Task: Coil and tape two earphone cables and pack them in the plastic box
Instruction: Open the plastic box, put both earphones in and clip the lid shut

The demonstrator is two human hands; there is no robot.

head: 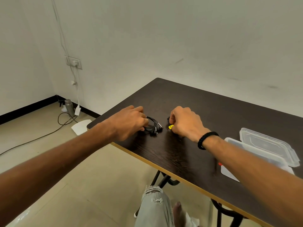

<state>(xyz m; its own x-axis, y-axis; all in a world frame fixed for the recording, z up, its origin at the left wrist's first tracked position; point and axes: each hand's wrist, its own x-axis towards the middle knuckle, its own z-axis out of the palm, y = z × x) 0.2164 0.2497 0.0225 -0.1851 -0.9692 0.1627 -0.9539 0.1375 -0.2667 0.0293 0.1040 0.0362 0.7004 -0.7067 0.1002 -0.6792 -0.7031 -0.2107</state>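
Note:
A coiled black earphone cable lies on the dark wooden table. My left hand grips its left side with curled fingers. To the right, my right hand pinches a small black item with a yellow tag just above the tabletop; most of that item is hidden in the fist. A clear plastic box sits at the table's right end, partly behind my right forearm, with its clear lid lying beside it.
The table's near edge runs diagonally from left to lower right. On the floor at left are a steel bottle, a charger with trailing cable and a white sheet. My knee is under the table.

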